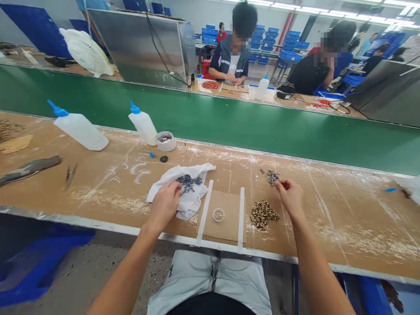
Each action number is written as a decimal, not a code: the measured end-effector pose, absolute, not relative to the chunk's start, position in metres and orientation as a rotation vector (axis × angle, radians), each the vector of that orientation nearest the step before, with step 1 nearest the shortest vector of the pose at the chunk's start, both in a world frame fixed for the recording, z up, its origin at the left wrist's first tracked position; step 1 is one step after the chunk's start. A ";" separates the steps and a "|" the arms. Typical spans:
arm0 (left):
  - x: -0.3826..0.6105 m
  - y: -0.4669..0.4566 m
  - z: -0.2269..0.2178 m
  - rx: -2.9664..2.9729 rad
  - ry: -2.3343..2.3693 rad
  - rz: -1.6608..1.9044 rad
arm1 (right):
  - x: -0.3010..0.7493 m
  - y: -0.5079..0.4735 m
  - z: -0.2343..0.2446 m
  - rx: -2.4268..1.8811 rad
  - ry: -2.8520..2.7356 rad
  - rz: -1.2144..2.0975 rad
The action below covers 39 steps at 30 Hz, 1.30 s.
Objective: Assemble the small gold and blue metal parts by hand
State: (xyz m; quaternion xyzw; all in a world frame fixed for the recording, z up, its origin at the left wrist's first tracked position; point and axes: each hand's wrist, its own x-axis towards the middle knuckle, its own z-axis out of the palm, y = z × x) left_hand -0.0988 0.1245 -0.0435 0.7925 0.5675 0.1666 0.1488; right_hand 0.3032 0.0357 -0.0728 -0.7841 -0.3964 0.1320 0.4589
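Observation:
My left hand (pixel 166 199) rests at the near left of a crumpled white sheet (pixel 190 209), plastic or cloth. Its curled fingertips meet at the edge of a heap of small dark-blue pieces (pixel 187 183); anything between them is too small to make out. Over on the right, my right hand (pixel 290 194) has thumb and fingers pinched beside a small pile of blue-and-gold pieces (pixel 271 176). What the pinch holds is hidden. Nearer me lies a larger pile of gold-and-dark pieces (pixel 263 214). Between my hands, a small round clear cup (pixel 218 215) sits on a cardboard pad (pixel 225 229).
White strips (pixel 241 218) border the pad. Farther left are two blue-tipped squeeze bottles (pixel 82 131), a tape roll (pixel 166 141), a black disc (pixel 164 159) and tweezers (pixel 70 175). A green divider (pixel 229 122) runs behind; a co-worker (pixel 233 57) sits beyond it.

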 end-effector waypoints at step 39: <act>-0.078 0.032 -0.064 1.600 1.066 0.727 | 0.132 -0.028 -0.080 -1.531 -1.563 0.637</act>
